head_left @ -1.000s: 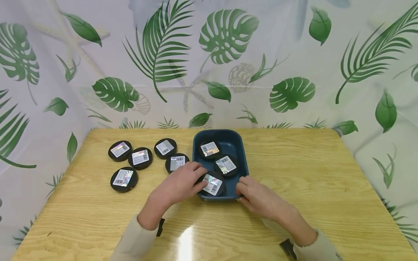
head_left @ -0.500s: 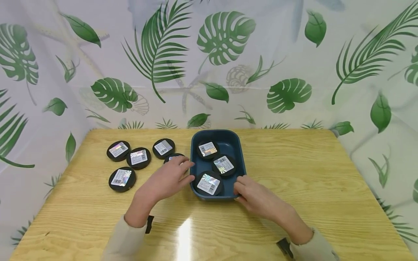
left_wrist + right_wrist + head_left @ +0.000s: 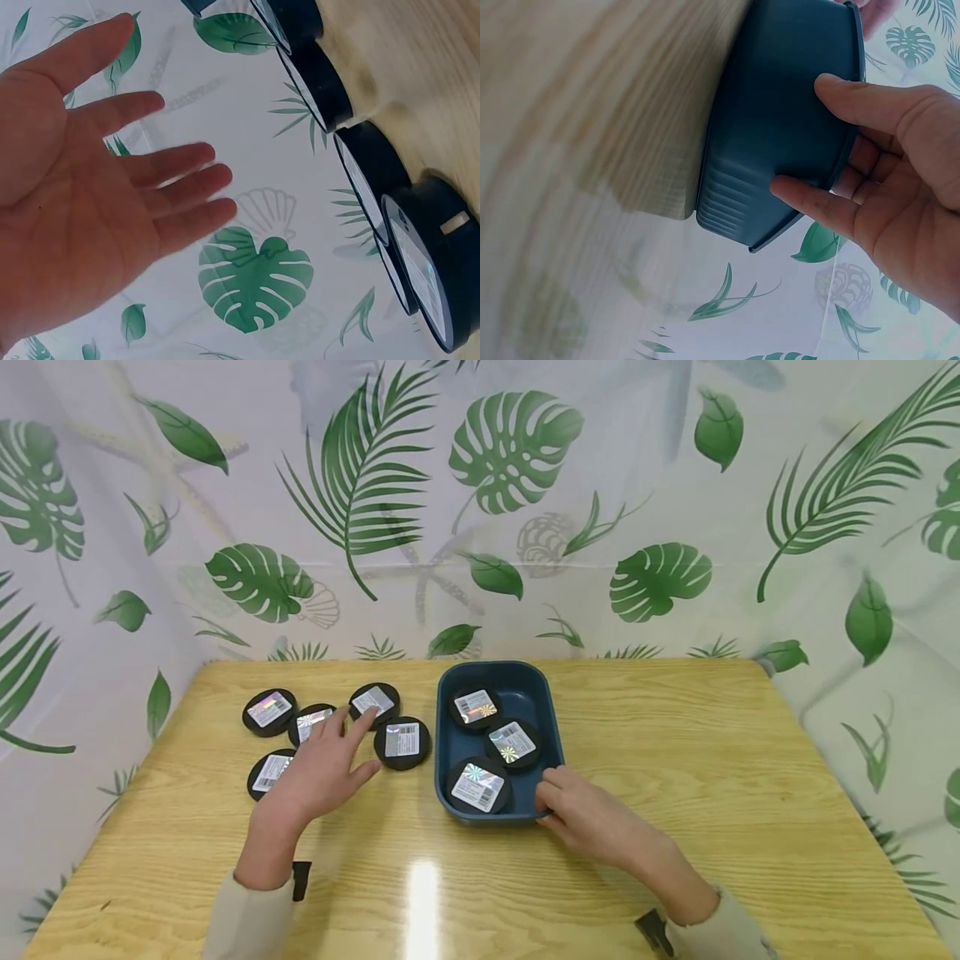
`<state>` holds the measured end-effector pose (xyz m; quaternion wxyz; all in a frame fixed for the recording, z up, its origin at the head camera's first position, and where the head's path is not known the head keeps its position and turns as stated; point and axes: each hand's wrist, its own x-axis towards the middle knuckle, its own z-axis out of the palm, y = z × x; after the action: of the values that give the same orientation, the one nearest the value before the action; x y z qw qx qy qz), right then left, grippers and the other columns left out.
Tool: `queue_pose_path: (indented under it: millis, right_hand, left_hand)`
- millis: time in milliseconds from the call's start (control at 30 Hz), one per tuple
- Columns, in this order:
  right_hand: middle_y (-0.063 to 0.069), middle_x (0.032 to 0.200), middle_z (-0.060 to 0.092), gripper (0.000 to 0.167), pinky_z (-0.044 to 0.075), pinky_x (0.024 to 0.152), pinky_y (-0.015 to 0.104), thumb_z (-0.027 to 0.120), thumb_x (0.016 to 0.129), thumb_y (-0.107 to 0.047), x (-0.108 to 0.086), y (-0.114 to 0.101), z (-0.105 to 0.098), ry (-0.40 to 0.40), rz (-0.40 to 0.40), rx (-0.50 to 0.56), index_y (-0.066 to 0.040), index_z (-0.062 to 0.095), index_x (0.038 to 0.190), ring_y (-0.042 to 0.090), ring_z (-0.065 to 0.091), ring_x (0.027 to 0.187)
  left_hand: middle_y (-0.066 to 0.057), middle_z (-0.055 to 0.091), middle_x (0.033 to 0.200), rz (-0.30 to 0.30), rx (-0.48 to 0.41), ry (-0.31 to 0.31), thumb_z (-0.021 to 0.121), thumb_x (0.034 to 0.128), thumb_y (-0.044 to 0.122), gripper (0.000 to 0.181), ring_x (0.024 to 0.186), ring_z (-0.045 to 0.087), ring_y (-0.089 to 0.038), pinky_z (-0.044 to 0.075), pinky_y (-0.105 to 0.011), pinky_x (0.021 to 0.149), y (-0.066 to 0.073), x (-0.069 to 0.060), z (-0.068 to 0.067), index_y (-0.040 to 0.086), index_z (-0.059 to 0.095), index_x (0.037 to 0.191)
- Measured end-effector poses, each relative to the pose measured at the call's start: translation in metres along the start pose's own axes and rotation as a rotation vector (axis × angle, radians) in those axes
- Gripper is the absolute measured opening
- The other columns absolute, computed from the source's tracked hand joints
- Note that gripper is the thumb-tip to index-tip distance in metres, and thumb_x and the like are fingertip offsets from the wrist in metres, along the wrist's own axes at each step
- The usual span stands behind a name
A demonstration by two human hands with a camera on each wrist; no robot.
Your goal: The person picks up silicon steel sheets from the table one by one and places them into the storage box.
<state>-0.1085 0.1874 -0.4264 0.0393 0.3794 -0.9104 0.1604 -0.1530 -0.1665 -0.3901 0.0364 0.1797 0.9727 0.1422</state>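
Note:
My right hand [image 3: 592,817] grips the near right corner of a dark blue plastic bin [image 3: 557,739]. In the right wrist view the thumb and a finger press the outside of the bin wall [image 3: 772,112], with other fingers over the rim. Three flat black round discs with silver barcode labels lie inside, one of them a near disc [image 3: 478,787]. My left hand [image 3: 318,772] hovers with spread fingers over the loose discs left of the bin. It holds nothing, as its bare palm [image 3: 82,187] shows in the left wrist view. Fingers partly cover the lower left disc [image 3: 267,771] and middle disc [image 3: 309,722].
On the wooden table [image 3: 697,743] several labelled discs lie left of the bin, including a far left disc [image 3: 270,712], an upper disc [image 3: 374,700] and a disc nearest the bin [image 3: 402,743]. A leaf-patterned cloth [image 3: 420,510] hangs behind the table.
My left hand let go of the near disc inside the bin, then moved left out over the loose discs. The right hand keeps its grip on the bin corner.

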Motion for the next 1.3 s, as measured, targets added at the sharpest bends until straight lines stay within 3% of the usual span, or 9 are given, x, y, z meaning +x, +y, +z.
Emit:
queue_pose_path:
  millis: [333, 567, 833, 1067, 1300]
  right_hand:
    - [-0.005, 0.082, 0.047, 0.024, 0.045, 0.069, 0.027, 0.079, 0.082, -0.004, -0.001, -0.001, 0.001, -0.005, 0.002, -0.004, -0.013, 0.057, 0.082, 0.011, 0.045, 0.078]
    - [-0.005, 0.083, 0.047, 0.024, 0.045, 0.068, 0.026, 0.079, 0.082, -0.004, -0.002, -0.001, 0.002, 0.002, 0.003, 0.0, -0.013, 0.057, 0.082, 0.011, 0.045, 0.078]
    - [-0.005, 0.084, 0.047, 0.024, 0.046, 0.069, 0.026, 0.079, 0.081, -0.003, -0.002, -0.001, 0.001, 0.013, 0.002, -0.004, -0.012, 0.057, 0.083, 0.011, 0.045, 0.079]
    - [-0.005, 0.084, 0.047, 0.024, 0.046, 0.068, 0.026, 0.079, 0.082, -0.003, -0.002, -0.001, 0.0, -0.003, 0.01, 0.004, -0.013, 0.057, 0.083, 0.011, 0.045, 0.079]
    - [-0.005, 0.084, 0.047, 0.024, 0.046, 0.069, 0.026, 0.079, 0.082, -0.003, -0.001, -0.001, 0.002, 0.009, -0.002, 0.001, -0.013, 0.057, 0.083, 0.011, 0.046, 0.079]
  left_hand:
    - [-0.04, 0.003, 0.156, -0.231, -0.012, -0.139, 0.063, 0.0963, 0.033, 0.087, 0.141, 0.008, -0.061, 0.023, -0.076, 0.104, -0.011, -0.005, -0.001, 0.001, 0.01, 0.158]
    - [-0.041, -0.006, 0.155, -0.306, -0.069, -0.23, 0.064, 0.095, 0.034, 0.094, 0.142, -0.002, -0.062, 0.022, -0.083, 0.096, -0.023, -0.007, -0.003, 0.0, 0.003, 0.158]
    - [-0.043, -0.002, 0.154, -0.321, -0.07, -0.305, 0.068, 0.0918, 0.034, 0.097, 0.138, 0.004, -0.066, 0.031, -0.075, 0.099, -0.035, -0.007, 0.001, -0.007, 0.008, 0.155]
    - [-0.046, 0.007, 0.151, -0.321, -0.052, -0.325, 0.07, 0.0907, 0.034, 0.094, 0.134, 0.016, -0.068, 0.03, -0.074, 0.101, -0.035, -0.007, 0.004, -0.009, 0.015, 0.154]
    - [-0.046, 0.008, 0.151, -0.325, -0.057, -0.336, 0.07, 0.0906, 0.028, 0.09, 0.134, 0.016, -0.068, 0.029, -0.074, 0.102, -0.038, -0.007, 0.005, -0.01, 0.018, 0.153]
